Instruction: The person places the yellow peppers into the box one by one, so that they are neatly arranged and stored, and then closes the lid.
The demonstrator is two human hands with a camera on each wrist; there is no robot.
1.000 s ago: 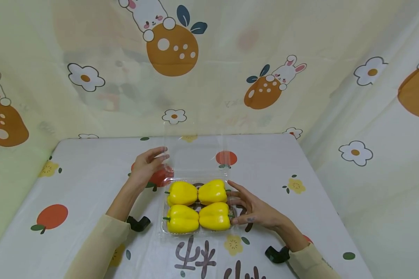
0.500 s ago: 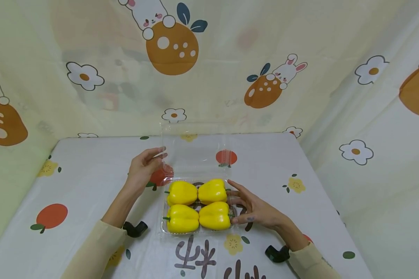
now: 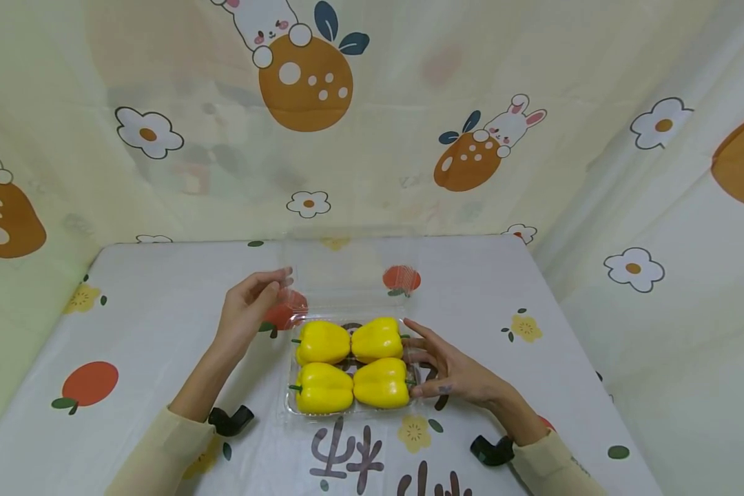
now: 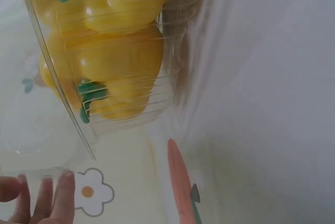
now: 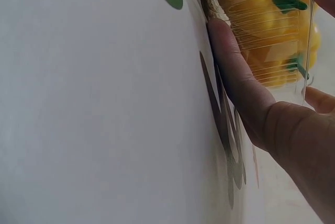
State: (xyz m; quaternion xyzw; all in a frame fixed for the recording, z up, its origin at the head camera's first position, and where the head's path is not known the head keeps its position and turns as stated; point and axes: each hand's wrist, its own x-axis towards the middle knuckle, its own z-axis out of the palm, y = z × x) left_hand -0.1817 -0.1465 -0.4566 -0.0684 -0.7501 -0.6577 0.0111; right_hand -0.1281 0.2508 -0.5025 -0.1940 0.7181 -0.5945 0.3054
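In the head view, a clear plastic clamshell box (image 3: 319,415) lies on the table with its see-through lid (image 3: 347,269) raised behind it. Several yellow bell peppers (image 3: 324,389) with green stems sit inside in two rows. My left hand (image 3: 248,303) is at the lid's left edge, fingers mostly straight; the left wrist view has its fingertips (image 4: 67,177) right at the lid's rim. My right hand (image 3: 455,368) grips the box's right side. In the right wrist view one digit lies low along the ribbed wall (image 5: 267,41), and other fingertips reach its rim.
A patterned white cloth covers the table (image 3: 508,282). Printed cloth hangs behind and at both sides as a wall (image 3: 384,151). Near each cuff is a black curved piece, the left piece (image 3: 231,420) and the right piece (image 3: 492,451).
My left hand has shifted left and slightly toward me. The lid's upper edge appears lower and wider. The right hand, the box body and the peppers stay in place.
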